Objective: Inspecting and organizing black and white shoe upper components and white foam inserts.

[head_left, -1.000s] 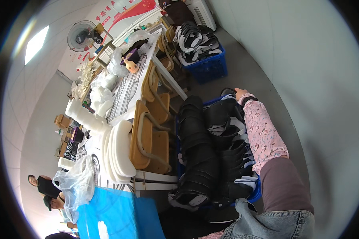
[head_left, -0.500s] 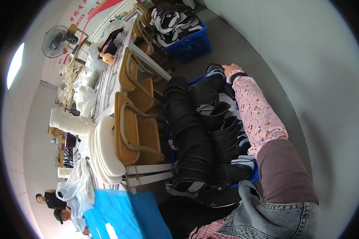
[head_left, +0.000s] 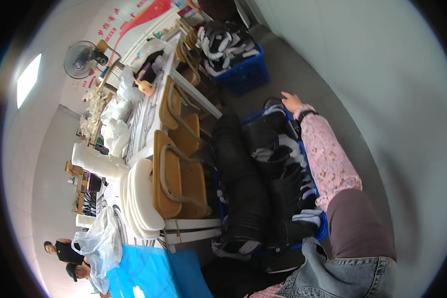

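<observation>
My right hand (head_left: 292, 103), below a pink flowered sleeve cover, reaches to the far end of a blue plastic crate (head_left: 324, 228). Its fingers show in part, with one stretched out and the others bent loosely. Nothing is plainly held. Right beside the fingertips lies a black curved piece (head_left: 273, 102) at the crate's far end. Nested rows of black curved pieces with pale lining (head_left: 283, 191), which look like shoe uppers, fill the crate. A long black stack (head_left: 241, 184) of them runs along the crate's left side. My left hand is out of sight.
Wooden chairs (head_left: 166, 174) stand along a white table (head_left: 196, 92) at left, with white pads (head_left: 141, 198) stacked on it. Another full blue crate (head_left: 243, 74) is farther off, near a person (head_left: 216, 7). A pale wall (head_left: 382, 99) bounds the right. Two people (head_left: 67, 252) are at lower left.
The view has shifted, so the scene sits lower and slightly right. My right hand's fingers, bent at the black piece before, now show one stretched out. A person appears beyond the far crate.
</observation>
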